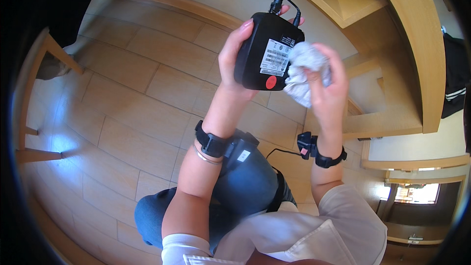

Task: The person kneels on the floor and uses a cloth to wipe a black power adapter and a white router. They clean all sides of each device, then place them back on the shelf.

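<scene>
My left hand (233, 57) holds a black plastic electronic box (252, 59), perhaps a set-top box or modem. Its labelled underside faces me, with printed stickers and a round red sticker (271, 82). Two black cables (278, 0) run into its far end, and some fingertips show there behind the box. In my right hand (327, 77) is a crumpled white-grey cloth (307, 70), gripped between thumb and fingers. The cloth touches or overlaps the right edge of the box's underside.
Wooden shelving (404, 62) curves along the right, close to my right hand. Tiled floor (147, 92) lies below, with a wooden chair or table frame (44, 48) at the left. Dark clothing with white stripes (454, 77) hangs at the far right. A thin black cable (281, 150) runs to my right wrist device.
</scene>
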Tool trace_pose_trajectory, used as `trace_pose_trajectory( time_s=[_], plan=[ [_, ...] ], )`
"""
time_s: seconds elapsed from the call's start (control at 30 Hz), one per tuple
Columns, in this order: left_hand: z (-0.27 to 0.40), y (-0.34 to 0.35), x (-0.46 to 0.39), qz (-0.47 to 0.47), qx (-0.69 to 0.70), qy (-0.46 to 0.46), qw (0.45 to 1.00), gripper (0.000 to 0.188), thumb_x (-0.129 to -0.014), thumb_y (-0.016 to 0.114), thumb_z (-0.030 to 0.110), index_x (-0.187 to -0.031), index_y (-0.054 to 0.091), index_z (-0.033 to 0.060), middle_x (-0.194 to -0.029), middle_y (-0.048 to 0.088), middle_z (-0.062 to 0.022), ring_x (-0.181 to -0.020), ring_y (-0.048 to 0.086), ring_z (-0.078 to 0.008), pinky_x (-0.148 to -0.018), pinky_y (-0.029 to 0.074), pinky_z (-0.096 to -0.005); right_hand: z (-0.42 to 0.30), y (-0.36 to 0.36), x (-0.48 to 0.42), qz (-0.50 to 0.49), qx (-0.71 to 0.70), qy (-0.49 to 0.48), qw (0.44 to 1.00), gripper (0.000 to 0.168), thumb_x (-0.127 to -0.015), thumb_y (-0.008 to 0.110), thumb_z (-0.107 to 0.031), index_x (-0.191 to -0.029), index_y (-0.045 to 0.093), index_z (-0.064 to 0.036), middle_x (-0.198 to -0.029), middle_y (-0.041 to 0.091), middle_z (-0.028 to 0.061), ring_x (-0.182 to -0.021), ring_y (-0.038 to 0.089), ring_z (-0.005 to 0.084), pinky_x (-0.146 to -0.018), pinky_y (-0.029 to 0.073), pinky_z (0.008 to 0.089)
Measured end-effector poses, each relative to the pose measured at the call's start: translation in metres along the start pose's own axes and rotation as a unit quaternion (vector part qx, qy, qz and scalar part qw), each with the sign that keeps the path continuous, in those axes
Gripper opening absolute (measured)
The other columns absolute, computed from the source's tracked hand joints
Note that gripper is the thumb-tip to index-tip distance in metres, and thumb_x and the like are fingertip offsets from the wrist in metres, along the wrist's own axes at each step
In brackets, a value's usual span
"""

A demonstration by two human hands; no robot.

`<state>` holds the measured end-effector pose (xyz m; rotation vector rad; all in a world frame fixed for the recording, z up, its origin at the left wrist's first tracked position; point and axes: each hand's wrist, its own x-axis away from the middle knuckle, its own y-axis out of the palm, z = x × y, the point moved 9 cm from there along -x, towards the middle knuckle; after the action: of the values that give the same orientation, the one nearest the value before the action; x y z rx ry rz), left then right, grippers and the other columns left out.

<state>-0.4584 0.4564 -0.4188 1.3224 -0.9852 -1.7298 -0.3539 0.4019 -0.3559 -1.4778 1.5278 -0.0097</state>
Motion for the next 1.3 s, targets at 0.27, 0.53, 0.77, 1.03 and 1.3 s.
trace_pose_trajectory(
  time_s=[0.27,0.53,0.77,1.03,1.3],
  plan=[
    [0.018,-0.013,0.001,0.084,-0.281,0.078,0.953,0.054,-0.087,0.049,0.040,-0.126,0.049,0.0019,-0.121,0.054,-0.0099,-0.103,0.052,-0.0149,-0.088,0.041,-0.0264,0.018,0.031,0.042,-0.094,-0.181,0.155,0.967,0.070,-0.073,0.075,-0.007,-0.132,0.040,-0.003,-0.107,0.057,0.0107,-0.093,0.059,0.0184,-0.082,0.046,0.0289],
    [0.027,0.010,0.009,0.149,-0.532,0.142,0.822,0.047,-0.077,0.072,0.032,-0.112,0.054,0.0060,-0.118,0.048,-0.0180,-0.112,0.046,-0.0307,-0.095,0.037,-0.0389,0.014,0.023,0.039,-0.010,-0.041,0.097,0.994,0.096,-0.076,0.075,-0.031,-0.145,0.014,-0.003,-0.110,0.062,0.0211,-0.096,0.065,0.0318,-0.080,0.050,0.0334],
    [0.033,0.013,0.008,0.154,-0.543,0.171,0.808,0.035,-0.087,0.063,0.030,-0.107,0.057,0.0023,-0.113,0.054,-0.0170,-0.105,0.054,-0.0268,-0.087,0.043,-0.0340,0.013,0.015,0.043,0.004,-0.063,0.052,0.997,0.062,-0.092,0.053,-0.023,-0.140,0.025,0.005,-0.114,0.060,0.0179,-0.100,0.060,0.0228,-0.085,0.046,0.0297],
    [0.002,-0.014,0.007,0.145,-0.050,-0.060,0.986,0.067,-0.090,0.047,0.053,-0.129,0.044,-0.0010,-0.127,0.051,-0.0189,-0.113,0.052,-0.0285,-0.099,0.039,-0.0384,0.046,0.005,0.044,0.009,-0.352,0.236,0.906,0.051,-0.088,0.037,-0.022,-0.129,0.043,0.008,-0.121,0.053,0.0132,-0.111,0.050,0.0201,-0.097,0.035,0.0284],
    [-0.019,0.015,0.006,-0.010,0.193,-0.156,0.969,0.099,-0.079,0.034,0.079,-0.136,0.035,-0.0025,-0.133,0.040,-0.0310,-0.117,0.047,-0.0439,-0.100,0.039,-0.0512,0.024,-0.008,0.034,-0.050,-0.080,0.096,0.991,0.032,-0.095,0.051,-0.022,-0.118,0.049,0.000,-0.110,0.058,0.0081,-0.102,0.054,0.0133,-0.088,0.041,0.0259]
  ],
)
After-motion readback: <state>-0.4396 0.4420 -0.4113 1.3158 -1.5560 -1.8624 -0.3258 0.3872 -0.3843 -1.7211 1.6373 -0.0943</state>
